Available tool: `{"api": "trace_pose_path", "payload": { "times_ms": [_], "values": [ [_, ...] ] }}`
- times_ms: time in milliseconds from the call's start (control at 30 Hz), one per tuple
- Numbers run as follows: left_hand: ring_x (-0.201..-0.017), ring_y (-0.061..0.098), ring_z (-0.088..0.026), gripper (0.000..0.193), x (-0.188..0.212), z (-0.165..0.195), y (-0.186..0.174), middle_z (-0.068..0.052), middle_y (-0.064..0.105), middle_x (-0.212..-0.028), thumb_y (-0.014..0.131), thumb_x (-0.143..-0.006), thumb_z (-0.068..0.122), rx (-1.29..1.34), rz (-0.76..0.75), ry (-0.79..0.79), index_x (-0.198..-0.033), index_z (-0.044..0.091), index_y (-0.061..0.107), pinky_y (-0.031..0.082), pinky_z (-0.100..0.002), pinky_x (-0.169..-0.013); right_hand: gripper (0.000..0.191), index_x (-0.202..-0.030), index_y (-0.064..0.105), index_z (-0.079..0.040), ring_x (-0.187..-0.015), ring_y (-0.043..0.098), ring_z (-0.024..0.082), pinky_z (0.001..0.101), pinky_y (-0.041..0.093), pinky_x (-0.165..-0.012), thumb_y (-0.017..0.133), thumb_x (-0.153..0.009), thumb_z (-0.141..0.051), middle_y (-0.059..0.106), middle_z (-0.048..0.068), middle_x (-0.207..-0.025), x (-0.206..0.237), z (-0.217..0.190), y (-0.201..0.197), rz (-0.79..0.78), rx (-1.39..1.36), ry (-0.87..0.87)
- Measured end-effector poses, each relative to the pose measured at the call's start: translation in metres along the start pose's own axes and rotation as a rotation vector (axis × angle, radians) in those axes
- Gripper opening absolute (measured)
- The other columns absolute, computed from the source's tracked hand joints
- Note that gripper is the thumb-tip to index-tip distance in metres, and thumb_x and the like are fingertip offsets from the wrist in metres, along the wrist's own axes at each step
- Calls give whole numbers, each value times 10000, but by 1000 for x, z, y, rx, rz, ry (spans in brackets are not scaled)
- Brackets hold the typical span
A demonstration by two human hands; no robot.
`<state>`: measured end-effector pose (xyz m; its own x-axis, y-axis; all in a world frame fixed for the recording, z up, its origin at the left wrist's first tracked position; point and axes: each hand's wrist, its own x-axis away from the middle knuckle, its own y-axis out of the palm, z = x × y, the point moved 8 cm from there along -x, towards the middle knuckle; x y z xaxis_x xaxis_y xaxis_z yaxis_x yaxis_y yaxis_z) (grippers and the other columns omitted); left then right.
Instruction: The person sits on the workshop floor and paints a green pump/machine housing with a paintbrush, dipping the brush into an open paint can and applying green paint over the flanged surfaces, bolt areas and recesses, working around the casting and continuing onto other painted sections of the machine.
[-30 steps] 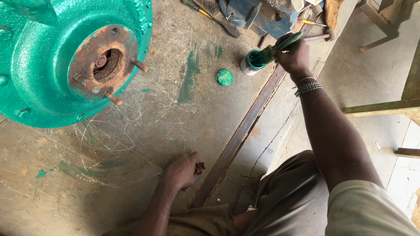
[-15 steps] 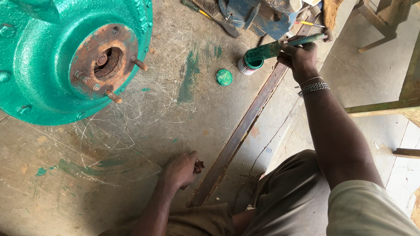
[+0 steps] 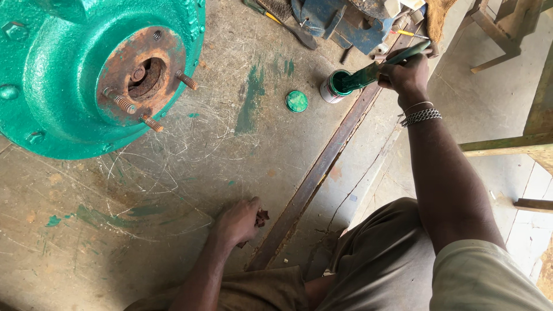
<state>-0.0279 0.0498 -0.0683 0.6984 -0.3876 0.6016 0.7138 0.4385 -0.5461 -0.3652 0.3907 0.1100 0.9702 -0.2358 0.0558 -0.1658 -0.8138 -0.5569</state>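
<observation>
My right hand [image 3: 408, 74] grips a green-stained paintbrush [image 3: 374, 69] whose bristle end dips into a small open can of green paint [image 3: 335, 86]. The can's green lid [image 3: 296, 101] lies on the floor just left of it. My left hand [image 3: 237, 222] rests on the concrete floor near my knee, fingers curled around a small dark reddish object [image 3: 262, 217]. A large round machine housing painted green [image 3: 63, 86] stands at the upper left, with a rusty hub [image 3: 141, 75] and three rusty threaded studs.
A rusty metal rail [image 3: 322, 173] set in the floor runs diagonally between my hands. Tools and a blue metal piece [image 3: 340, 23] lie at the top. Wooden furniture legs [image 3: 507, 144] stand to the right. Green paint smears [image 3: 250, 98] mark the floor.
My right hand has shifted slightly right and up with the brush, its tip now in the can. My left hand has stayed in place.
</observation>
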Motion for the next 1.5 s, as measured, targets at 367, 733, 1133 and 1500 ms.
{"api": "trace_pose_path", "payload": {
  "times_ms": [367,733,1133,1500],
  "values": [
    [-964,738,-298,409,4,2,-3,-191,707,-1053,700,-868,53,11,-9,-19,-1224,-20,512,627,-404,-841,246,-1083,737,10,-740,778,193,288,667,-703,788,-850,-52,773,161,-976,-4,-21,-10,33,423,-226],
    [-941,735,-288,400,6,1,-3,-189,715,-1033,709,-857,55,-77,-23,-9,-1204,-19,524,602,-417,-890,228,-1063,716,18,-735,778,193,296,618,-633,797,-855,-30,748,177,-993,4,-35,-13,62,367,-195],
    [-1005,730,-326,312,7,2,-6,-196,717,-1046,697,-838,17,5,26,0,-1112,-8,551,605,-434,-873,240,-1105,750,-44,-692,750,145,273,637,-622,821,-886,-112,772,143,-955,-10,-12,13,-32,506,-208],
    [-989,724,-308,351,8,3,-9,-174,697,-1069,719,-855,62,4,19,-27,-1154,7,542,609,-424,-855,225,-1053,730,-17,-726,781,168,302,628,-646,793,-838,-45,770,142,-951,-3,-27,-26,91,235,-148]
  ]
}}
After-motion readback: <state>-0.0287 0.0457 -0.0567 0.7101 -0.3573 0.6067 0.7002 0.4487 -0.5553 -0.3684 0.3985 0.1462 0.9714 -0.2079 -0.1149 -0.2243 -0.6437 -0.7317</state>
